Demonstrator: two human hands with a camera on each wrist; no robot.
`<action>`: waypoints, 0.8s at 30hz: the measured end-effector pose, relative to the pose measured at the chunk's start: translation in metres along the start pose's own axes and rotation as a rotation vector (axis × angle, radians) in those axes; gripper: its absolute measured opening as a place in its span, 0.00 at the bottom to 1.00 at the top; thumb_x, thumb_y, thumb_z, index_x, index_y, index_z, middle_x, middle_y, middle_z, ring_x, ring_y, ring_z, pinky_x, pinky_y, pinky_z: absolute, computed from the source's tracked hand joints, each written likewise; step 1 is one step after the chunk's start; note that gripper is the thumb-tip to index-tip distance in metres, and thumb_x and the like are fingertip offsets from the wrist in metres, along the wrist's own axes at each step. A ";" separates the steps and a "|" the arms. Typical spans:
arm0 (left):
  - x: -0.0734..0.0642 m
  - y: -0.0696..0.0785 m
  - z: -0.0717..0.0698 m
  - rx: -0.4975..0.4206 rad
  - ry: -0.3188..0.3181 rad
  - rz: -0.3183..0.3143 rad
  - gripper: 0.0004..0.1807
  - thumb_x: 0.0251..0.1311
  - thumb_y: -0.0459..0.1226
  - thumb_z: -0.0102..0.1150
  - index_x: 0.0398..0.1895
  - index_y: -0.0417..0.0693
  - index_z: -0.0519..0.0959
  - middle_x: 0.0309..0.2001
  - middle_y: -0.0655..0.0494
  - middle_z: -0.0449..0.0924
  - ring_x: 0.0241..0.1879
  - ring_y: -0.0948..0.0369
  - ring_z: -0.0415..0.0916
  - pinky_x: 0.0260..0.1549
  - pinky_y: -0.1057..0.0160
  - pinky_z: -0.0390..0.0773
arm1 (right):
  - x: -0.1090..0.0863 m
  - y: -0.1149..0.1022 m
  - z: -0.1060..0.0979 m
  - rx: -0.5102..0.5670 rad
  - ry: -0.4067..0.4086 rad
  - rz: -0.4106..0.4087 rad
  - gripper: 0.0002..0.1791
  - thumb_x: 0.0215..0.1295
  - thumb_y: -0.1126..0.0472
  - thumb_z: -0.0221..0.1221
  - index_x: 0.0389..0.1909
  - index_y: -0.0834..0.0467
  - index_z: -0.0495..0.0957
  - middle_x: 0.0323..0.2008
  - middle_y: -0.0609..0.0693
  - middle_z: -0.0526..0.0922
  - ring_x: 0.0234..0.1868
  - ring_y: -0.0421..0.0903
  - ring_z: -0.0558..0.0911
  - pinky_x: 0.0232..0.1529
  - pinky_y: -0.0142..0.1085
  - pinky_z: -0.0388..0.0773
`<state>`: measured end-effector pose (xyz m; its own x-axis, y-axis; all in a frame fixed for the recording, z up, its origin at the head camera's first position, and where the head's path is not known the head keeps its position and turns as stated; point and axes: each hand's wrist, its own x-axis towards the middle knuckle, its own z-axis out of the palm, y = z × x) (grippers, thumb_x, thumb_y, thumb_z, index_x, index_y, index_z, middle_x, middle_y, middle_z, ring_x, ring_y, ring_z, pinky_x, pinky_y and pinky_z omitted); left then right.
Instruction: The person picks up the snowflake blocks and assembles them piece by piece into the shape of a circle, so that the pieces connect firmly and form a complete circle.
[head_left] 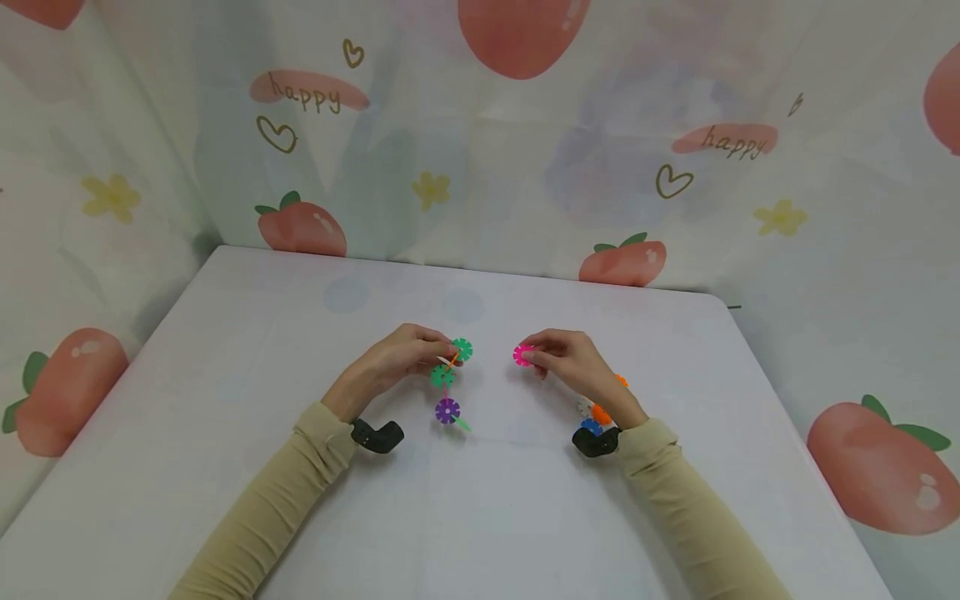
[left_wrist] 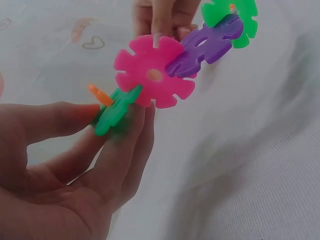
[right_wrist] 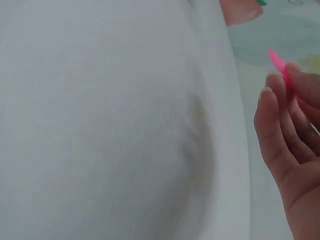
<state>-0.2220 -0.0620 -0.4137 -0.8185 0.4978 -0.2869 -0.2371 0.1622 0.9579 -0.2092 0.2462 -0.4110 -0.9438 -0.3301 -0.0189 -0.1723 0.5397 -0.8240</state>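
My left hand (head_left: pixel 408 354) pinches a green snowflake disc (left_wrist: pixel 117 112) between thumb and fingers. It belongs to a chain of slotted discs: in the left wrist view an orange disc (left_wrist: pixel 101 95) joins it edge-on, followed the other way by a pink disc (left_wrist: pixel 135 52), a purple disc (left_wrist: pixel 205 47) and another green disc (left_wrist: pixel 248 30). From the head view, the purple disc (head_left: pixel 447 411) hangs low, and a green disc (head_left: pixel 465 349) shows at the fingertips. Across a small gap, my right hand (head_left: pixel 573 358) pinches a separate pink disc (head_left: pixel 521 356), seen edge-on in the right wrist view.
Loose discs lie beside my right wrist, partly hidden by it: an orange disc (head_left: pixel 601 414), a blue disc (head_left: pixel 592 427) and a whitish disc (head_left: pixel 585 407). A white table (head_left: pixel 465 517) spreads beneath, with a printed cloth (head_left: pixel 510 167) hanging behind and at both sides.
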 end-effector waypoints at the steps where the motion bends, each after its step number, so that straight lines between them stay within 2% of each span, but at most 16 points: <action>1: 0.000 0.000 0.000 0.000 0.004 -0.004 0.15 0.72 0.38 0.58 0.51 0.34 0.84 0.44 0.52 0.87 0.46 0.58 0.84 0.46 0.63 0.81 | 0.001 -0.001 0.002 0.004 -0.002 -0.005 0.12 0.71 0.61 0.65 0.51 0.61 0.84 0.32 0.59 0.87 0.30 0.49 0.84 0.40 0.44 0.84; 8: 0.002 0.001 0.001 -0.003 0.018 -0.017 0.15 0.72 0.37 0.58 0.51 0.33 0.83 0.45 0.50 0.88 0.45 0.58 0.84 0.45 0.64 0.81 | 0.011 -0.013 0.016 0.073 -0.037 -0.040 0.13 0.71 0.59 0.65 0.52 0.61 0.85 0.33 0.65 0.85 0.29 0.53 0.83 0.40 0.48 0.85; 17: 0.002 0.002 0.002 -0.004 0.016 -0.018 0.14 0.73 0.38 0.58 0.51 0.35 0.83 0.46 0.49 0.87 0.47 0.56 0.84 0.46 0.63 0.82 | 0.020 -0.024 0.028 0.092 -0.022 -0.057 0.12 0.69 0.63 0.66 0.52 0.61 0.84 0.33 0.61 0.87 0.29 0.49 0.85 0.42 0.53 0.86; 19: 0.002 0.001 0.001 0.001 0.013 -0.014 0.15 0.73 0.38 0.57 0.51 0.35 0.83 0.47 0.48 0.87 0.47 0.56 0.84 0.47 0.62 0.82 | 0.021 -0.026 0.030 0.102 -0.012 -0.073 0.12 0.69 0.64 0.66 0.50 0.62 0.84 0.34 0.61 0.88 0.30 0.50 0.87 0.43 0.52 0.86; 24: 0.001 0.001 0.001 0.012 0.010 -0.012 0.17 0.74 0.39 0.56 0.53 0.34 0.83 0.49 0.47 0.87 0.50 0.54 0.83 0.50 0.61 0.81 | 0.024 -0.028 0.036 0.143 -0.006 -0.095 0.08 0.69 0.67 0.65 0.46 0.64 0.84 0.38 0.60 0.89 0.34 0.54 0.89 0.41 0.42 0.88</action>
<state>-0.2226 -0.0602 -0.4135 -0.8210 0.4871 -0.2979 -0.2407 0.1780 0.9542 -0.2166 0.1950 -0.4089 -0.9233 -0.3792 0.0603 -0.2187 0.3903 -0.8943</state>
